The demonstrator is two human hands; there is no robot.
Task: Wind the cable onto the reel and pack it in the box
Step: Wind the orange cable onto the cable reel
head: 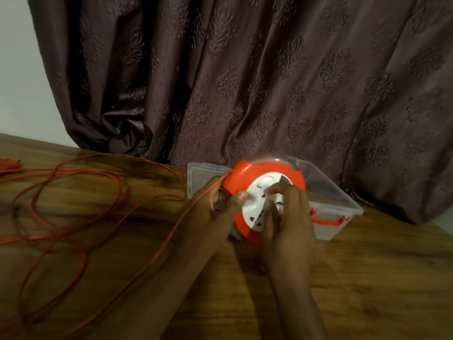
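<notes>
Fingers of both hands grip reel (264,192) on wooden table (367,278) before curtain (245,82).

A wooden counter (367,278) with dark grain carries everything. The orange cable (73,217) lies on its left half in loose, overlapping loops that reach the near edge, one strand running right. At the far left edge lies an orange object (8,164), cut off by the frame. A clear plastic box (343,207) stands at the far right, against the curtain.
</notes>
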